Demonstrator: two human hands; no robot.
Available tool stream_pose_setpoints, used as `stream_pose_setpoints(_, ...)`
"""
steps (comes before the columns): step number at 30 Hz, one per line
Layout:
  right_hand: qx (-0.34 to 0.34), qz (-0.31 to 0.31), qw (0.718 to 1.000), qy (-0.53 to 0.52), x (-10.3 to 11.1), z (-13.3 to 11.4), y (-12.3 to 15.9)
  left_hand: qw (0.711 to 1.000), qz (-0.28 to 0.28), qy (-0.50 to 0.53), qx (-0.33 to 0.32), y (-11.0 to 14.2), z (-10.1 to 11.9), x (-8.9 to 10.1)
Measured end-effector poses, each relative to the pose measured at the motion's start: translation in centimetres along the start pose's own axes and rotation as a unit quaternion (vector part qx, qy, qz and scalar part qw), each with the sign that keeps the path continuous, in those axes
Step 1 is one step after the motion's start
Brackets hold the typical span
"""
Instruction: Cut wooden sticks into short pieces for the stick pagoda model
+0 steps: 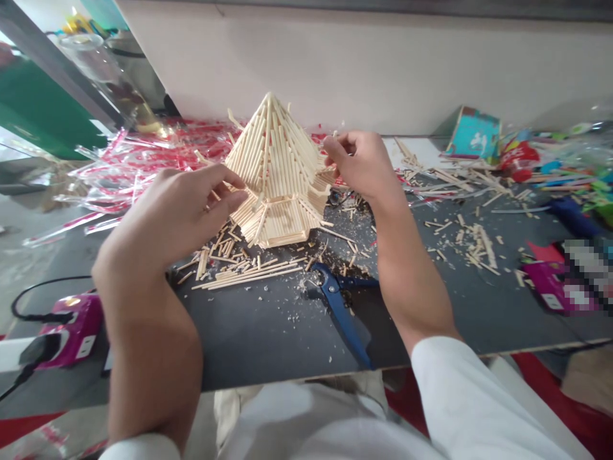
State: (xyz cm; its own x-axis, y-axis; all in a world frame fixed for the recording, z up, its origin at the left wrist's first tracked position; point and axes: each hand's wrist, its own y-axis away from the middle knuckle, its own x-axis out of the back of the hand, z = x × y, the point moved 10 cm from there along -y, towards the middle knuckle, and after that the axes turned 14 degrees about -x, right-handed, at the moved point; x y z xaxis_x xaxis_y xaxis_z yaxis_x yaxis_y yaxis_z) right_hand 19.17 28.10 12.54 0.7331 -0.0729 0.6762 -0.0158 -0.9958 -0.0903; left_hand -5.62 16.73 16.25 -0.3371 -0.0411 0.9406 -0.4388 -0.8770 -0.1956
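Observation:
A pagoda-like model of pale thin wooden sticks (271, 153) stands on the dark table, with a steep pointed roof above a lower flared tier. My left hand (191, 204) is at its left side, fingers loosely bent, thumb and forefinger slightly apart by the lower roof edge. I cannot tell whether they touch the model. At the right of the roof, my right hand (359, 160) is closed in a pinch; a tiny pale bit shows at its fingertips, too small to name. Blue-handled cutters (342, 313) lie in front of the model, partly behind my right forearm.
Loose sticks (253, 275) and offcuts litter the table (249, 351). Red and clear plastic wrappers (143, 160) pile up behind on the left. Magenta power strips (76, 326) sit at the left. A turquoise box (474, 134) and more clutter stand at the right, before a pale wall.

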Motion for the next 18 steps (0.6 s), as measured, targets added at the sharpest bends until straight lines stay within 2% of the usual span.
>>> stream_pose_setpoints(4,-0.009,-0.002,1.000,-0.011,0.0,0.1,0.1,1.000,0.003,0.003,0.002,0.0,0.0,0.0)
stream_pose_setpoints(12,-0.048,-0.077,0.993,-0.078,-1.0,0.8,0.1,1.000,-0.005,0.002,0.009,0.0,-0.1,0.1)
stream_pose_setpoints(18,-0.045,-0.081,0.986,-0.139,-0.4,1.6,-0.4,1.000,0.016,-0.002,-0.006,0.0,-0.5,0.0)
